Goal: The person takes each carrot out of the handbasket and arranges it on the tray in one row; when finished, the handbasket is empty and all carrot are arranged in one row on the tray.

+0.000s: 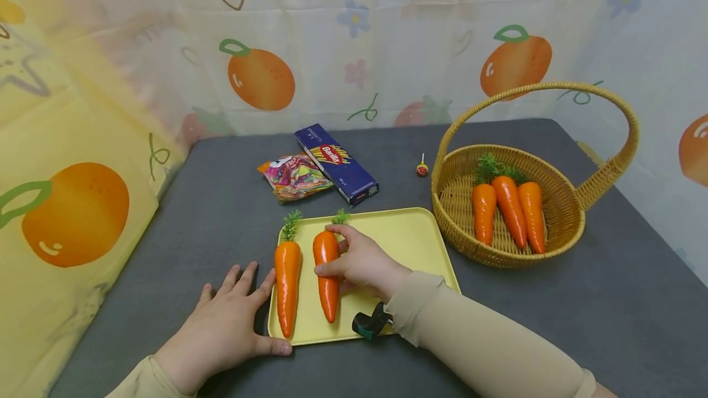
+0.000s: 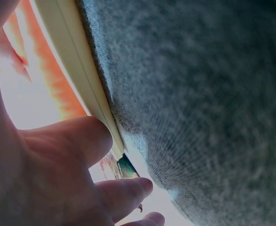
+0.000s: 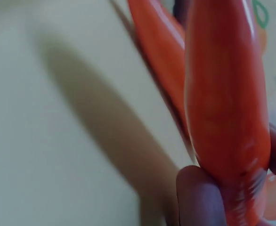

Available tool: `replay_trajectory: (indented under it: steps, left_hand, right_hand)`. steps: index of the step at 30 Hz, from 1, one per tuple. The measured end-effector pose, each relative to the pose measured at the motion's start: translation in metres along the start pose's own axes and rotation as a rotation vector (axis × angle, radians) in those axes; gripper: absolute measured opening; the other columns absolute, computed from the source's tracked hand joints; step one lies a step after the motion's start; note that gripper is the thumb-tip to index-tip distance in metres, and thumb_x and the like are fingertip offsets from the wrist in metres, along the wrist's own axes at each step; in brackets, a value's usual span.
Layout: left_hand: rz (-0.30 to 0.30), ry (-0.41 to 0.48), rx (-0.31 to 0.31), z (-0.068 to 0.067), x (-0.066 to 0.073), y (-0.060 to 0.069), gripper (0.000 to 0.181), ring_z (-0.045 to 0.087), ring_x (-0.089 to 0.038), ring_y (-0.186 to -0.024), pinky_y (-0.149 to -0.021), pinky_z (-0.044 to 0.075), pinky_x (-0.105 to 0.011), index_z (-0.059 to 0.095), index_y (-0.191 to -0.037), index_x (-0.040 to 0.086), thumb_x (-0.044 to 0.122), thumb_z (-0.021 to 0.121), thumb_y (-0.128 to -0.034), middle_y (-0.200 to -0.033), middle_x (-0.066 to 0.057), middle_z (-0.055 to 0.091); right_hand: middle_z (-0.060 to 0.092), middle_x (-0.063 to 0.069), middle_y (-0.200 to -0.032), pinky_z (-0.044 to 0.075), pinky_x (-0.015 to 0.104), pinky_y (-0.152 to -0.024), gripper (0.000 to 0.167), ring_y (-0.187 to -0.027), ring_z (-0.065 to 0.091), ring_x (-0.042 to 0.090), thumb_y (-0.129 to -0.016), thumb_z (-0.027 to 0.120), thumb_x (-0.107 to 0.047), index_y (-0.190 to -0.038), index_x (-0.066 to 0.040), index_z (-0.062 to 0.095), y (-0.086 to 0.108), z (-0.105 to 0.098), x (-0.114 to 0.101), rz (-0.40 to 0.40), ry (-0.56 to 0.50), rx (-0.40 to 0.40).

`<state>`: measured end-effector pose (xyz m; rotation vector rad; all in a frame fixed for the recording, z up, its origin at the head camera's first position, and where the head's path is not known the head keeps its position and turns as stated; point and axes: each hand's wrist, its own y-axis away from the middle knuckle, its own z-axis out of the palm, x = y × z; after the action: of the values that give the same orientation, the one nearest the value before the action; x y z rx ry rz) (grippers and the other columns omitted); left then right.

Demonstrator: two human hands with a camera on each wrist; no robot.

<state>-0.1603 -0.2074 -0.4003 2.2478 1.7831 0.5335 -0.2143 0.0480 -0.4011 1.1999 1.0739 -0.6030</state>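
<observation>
My right hand [image 1: 362, 263] pinches an orange carrot [image 1: 326, 247] with a green leafy top between thumb and fingers. In the right wrist view this carrot [image 3: 227, 94] casts a shadow and hangs just over the yellow tray [image 1: 406, 235]. A second carrot [image 1: 287, 284] lies along the tray's left side. Spread out at the tray's left front corner, my left hand [image 1: 224, 318] rests with its thumb on the front rim and its fingers along the left edge. The left wrist view shows that thumb [image 2: 77, 139] against the tray's rim [image 2: 67, 56].
A wicker basket [image 1: 453, 220] with a tall handle stands at the right, three carrots [image 1: 511, 210] inside. Behind the tray lie a colourful candy bag [image 1: 295, 178] and a blue Barilla pasta box [image 1: 345, 171]. A lollipop [image 1: 422, 169] lies left of the basket. A patterned curtain borders the grey table [image 1: 221, 201].
</observation>
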Motion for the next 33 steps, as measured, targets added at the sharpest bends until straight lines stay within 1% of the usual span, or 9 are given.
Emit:
replay_trajectory:
  steps: [4, 8, 11, 14, 20, 23, 28, 30, 33]
  left_hand:
    - [0.007, -0.008, 0.017, 0.001, 0.0, 0.001, 0.144, 0.024, -0.065, -0.16, -0.112, 0.021, -0.094, 0.042, -0.172, 0.017, 0.101, 0.073, -0.0608, -0.176, -0.033, 0.031]
    - [0.011, -0.012, 0.024, 0.001, 0.001, 0.002, 0.143, 0.025, -0.065, -0.16, -0.112, 0.023, -0.094, 0.042, -0.172, 0.017, 0.102, 0.073, -0.0608, -0.176, -0.033, 0.031]
    - [0.013, -0.008, 0.019, 0.001, 0.001, 0.001, 0.143, 0.025, -0.065, -0.16, -0.112, 0.025, -0.093, 0.042, -0.172, 0.017, 0.101, 0.073, -0.0609, -0.176, -0.033, 0.031]
    - [0.008, -0.001, 0.007, 0.001, 0.002, 0.0, 0.143, 0.024, -0.065, -0.161, -0.112, 0.025, -0.093, 0.041, -0.173, 0.017, 0.101, 0.074, -0.0612, -0.177, -0.032, 0.03]
    - [-0.007, 0.002, -0.019, -0.001, 0.001, -0.002, 0.142, 0.023, -0.065, -0.161, -0.112, 0.025, -0.093, 0.04, -0.173, 0.018, 0.1, 0.074, -0.0625, -0.177, -0.033, 0.029]
    - [-0.018, 0.0, -0.034, -0.001, 0.002, -0.003, 0.142, 0.022, -0.065, -0.161, -0.112, 0.024, -0.093, 0.04, -0.173, 0.018, 0.101, 0.073, -0.0626, -0.177, -0.033, 0.028]
    - [-0.027, 0.001, -0.05, -0.004, 0.002, -0.005, 0.142, 0.02, -0.065, -0.161, -0.113, 0.022, -0.093, 0.039, -0.174, 0.018, 0.1, 0.074, -0.0629, -0.178, -0.033, 0.026]
    - [-0.027, 0.002, -0.051, -0.004, 0.002, -0.004, 0.142, 0.019, -0.065, -0.161, -0.113, 0.022, -0.093, 0.038, -0.174, 0.018, 0.1, 0.074, -0.0631, -0.178, -0.033, 0.026]
    - [-0.026, 0.001, -0.049, -0.004, 0.002, -0.004, 0.142, 0.019, -0.065, -0.161, -0.113, 0.022, -0.093, 0.038, -0.174, 0.018, 0.1, 0.074, -0.063, -0.178, -0.033, 0.025]
  right_hand:
    - [0.06, 0.016, -0.132, 0.066, 0.036, -0.063, 0.085, -0.095, 0.073, 0.03, -0.09, 0.092, -0.005, -0.163, -0.024, 0.051, -0.003, 0.008, -0.002, -0.009, 0.088, 0.062]
    - [0.061, 0.013, -0.128, 0.066, 0.036, -0.065, 0.085, -0.096, 0.071, 0.029, -0.088, 0.096, -0.012, -0.16, -0.024, 0.052, -0.003, 0.011, -0.004, -0.017, 0.208, 0.11]
    - [0.062, 0.011, -0.127, 0.066, 0.035, -0.067, 0.085, -0.097, 0.07, 0.029, -0.087, 0.097, -0.016, -0.158, -0.023, 0.052, -0.001, 0.011, -0.004, -0.019, 0.273, 0.137]
    - [0.061, 0.011, -0.127, 0.065, 0.035, -0.066, 0.086, -0.096, 0.069, 0.028, -0.086, 0.098, -0.017, -0.158, -0.023, 0.051, 0.0, 0.01, -0.004, -0.021, 0.309, 0.147]
    - [0.061, 0.012, -0.135, 0.062, 0.033, -0.065, 0.09, -0.085, 0.068, 0.027, -0.087, 0.098, -0.024, -0.162, -0.026, 0.048, 0.004, 0.006, -0.005, -0.02, 0.366, 0.13]
    - [0.061, 0.013, -0.137, 0.063, 0.035, -0.065, 0.09, -0.084, 0.069, 0.027, -0.087, 0.097, -0.026, -0.163, -0.026, 0.047, 0.007, 0.002, -0.004, -0.015, 0.347, 0.121]
    - [0.059, 0.015, -0.138, 0.065, 0.037, -0.064, 0.089, -0.083, 0.072, 0.029, -0.09, 0.095, -0.024, -0.164, -0.025, 0.045, 0.013, -0.008, -0.005, 0.002, 0.219, 0.102]
    - [0.058, 0.016, -0.14, 0.066, 0.038, -0.064, 0.088, -0.085, 0.073, 0.031, -0.092, 0.094, -0.024, -0.165, -0.027, 0.044, 0.016, -0.013, -0.008, 0.011, 0.17, 0.098]
    - [0.057, 0.018, -0.143, 0.067, 0.041, -0.068, 0.086, -0.094, 0.075, 0.034, -0.096, 0.09, -0.027, -0.167, -0.027, 0.041, 0.021, -0.022, -0.014, 0.008, 0.117, 0.086]
